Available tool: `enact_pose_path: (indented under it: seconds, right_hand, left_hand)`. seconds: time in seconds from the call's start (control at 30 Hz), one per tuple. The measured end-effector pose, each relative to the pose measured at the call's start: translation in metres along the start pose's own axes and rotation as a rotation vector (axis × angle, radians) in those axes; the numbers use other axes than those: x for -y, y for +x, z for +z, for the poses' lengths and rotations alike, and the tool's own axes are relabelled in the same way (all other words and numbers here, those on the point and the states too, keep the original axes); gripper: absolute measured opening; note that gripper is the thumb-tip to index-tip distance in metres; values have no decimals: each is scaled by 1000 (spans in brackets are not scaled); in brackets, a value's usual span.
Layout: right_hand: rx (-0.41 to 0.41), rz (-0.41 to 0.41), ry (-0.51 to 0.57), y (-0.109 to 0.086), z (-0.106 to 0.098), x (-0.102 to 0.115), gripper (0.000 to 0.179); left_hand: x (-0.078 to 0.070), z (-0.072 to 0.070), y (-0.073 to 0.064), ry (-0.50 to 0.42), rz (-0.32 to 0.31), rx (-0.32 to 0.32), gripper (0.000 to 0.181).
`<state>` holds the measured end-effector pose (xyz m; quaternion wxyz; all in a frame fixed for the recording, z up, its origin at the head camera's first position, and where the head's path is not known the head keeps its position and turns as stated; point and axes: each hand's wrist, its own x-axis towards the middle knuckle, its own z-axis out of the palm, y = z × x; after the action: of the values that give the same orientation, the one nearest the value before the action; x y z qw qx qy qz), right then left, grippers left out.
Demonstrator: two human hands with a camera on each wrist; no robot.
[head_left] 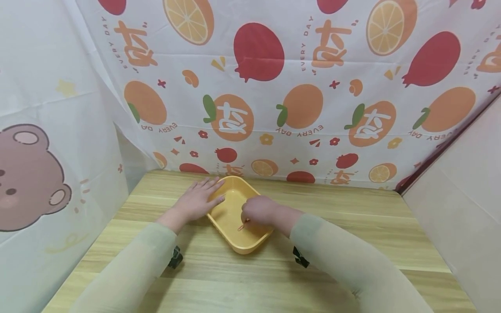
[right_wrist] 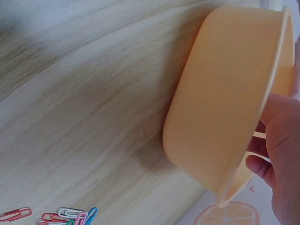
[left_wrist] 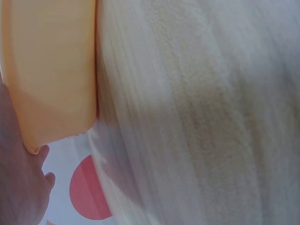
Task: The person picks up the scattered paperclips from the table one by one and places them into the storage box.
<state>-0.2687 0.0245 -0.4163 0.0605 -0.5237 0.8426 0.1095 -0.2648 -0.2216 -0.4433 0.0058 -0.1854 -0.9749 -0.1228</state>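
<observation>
1. Paperclip of red wire: inside the yellow rectangular plastic tray, pinched by the right hand; loosened fingers might drop it.
2. Left hand: fingers extended, resting across the tray's rim; heavy pressure could tip it.

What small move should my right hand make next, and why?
Probably let the red clip go onto the tray's floor: your right hand has it at the fingertips inside the walls, your left hand rests against the tray, and other clips lie on the table outside it.
</observation>
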Motion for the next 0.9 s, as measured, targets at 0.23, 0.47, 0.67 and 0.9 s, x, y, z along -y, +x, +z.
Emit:
enact_pose_path:
  seconds: [0.23,0.47,0.67,0.9]
  right_hand:
    - [-28,5,17,-6,-4,-3,11]
    - [-109,19,133,-22,-7,-11,12]
    - [-201,29,262,-45,-9,-17,16]
    - [-354,64,272,-77,0,-28,18]
  left_hand:
    - [3,3,1,17,-4,8,78]
    - [4,5,1,1,-7,-10,69]
    - [4,6,1,-11,-1,-16,66]
    - [6,8,1,-2,-6,-5,68]
